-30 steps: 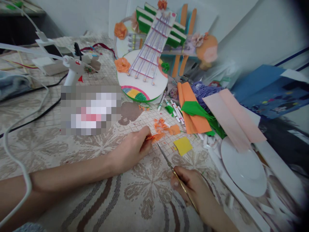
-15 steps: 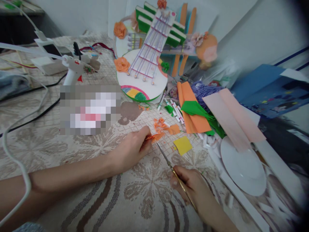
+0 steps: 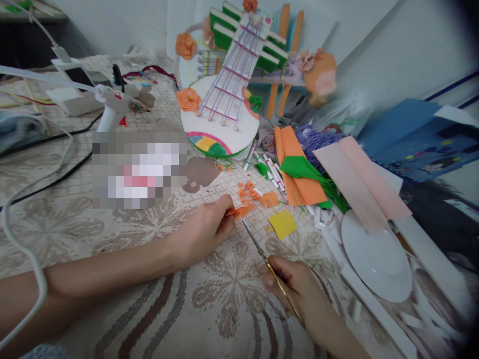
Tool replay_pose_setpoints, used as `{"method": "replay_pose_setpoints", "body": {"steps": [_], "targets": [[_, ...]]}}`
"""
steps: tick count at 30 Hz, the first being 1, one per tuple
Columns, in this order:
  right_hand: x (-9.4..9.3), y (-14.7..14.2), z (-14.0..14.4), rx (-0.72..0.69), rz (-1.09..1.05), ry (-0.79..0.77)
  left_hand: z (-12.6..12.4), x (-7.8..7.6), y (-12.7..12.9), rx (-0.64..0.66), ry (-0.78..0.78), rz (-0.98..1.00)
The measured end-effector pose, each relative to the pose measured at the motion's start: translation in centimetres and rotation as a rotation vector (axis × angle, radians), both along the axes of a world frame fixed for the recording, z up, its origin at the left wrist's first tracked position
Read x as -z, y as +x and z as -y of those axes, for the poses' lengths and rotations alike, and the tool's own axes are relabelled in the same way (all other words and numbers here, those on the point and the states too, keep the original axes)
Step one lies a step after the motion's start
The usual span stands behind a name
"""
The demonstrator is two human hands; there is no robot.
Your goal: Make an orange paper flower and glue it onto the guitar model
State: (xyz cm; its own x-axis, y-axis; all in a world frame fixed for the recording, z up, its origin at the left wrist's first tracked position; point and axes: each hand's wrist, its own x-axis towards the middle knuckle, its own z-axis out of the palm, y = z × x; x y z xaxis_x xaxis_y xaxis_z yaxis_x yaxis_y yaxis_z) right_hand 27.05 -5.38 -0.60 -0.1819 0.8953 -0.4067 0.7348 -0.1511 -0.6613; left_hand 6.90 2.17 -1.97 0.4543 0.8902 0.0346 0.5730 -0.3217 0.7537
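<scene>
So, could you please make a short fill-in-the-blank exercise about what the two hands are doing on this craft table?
1. The right hand holds a pair of ____.
2. The left hand pinches a small piece of ____ paper.
3. The square scrap beside the blades is ____.
4. The white glue gun lies to the person's ____.

Missing words: scissors; orange; yellow; left

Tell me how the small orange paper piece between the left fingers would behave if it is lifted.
The small orange paper piece looks thin and crinkled, so it would probably flop and bend. It is likely very light, as the left hand holds it by the fingertips alone. Its ragged edge suggests it tears easily near the scissors.
</scene>
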Motion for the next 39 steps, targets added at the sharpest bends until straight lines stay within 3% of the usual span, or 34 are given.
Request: {"method": "replay_pose_setpoints", "body": {"steps": [17,26,39], "targets": [[-0.2,0.4,0.5,-0.013,-0.087,-0.04,0.0,0.0,0.0,-0.025,-0.011,0.023],[1.0,1.1,0.5,-0.054,-0.055,-0.011,0.0,-0.2,-0.1,-0.009,-0.044,0.017],[0.0,0.3,0.3,0.008,-0.069,-0.047,0.0,0.1,0.0,-0.02,-0.013,0.005]]}}
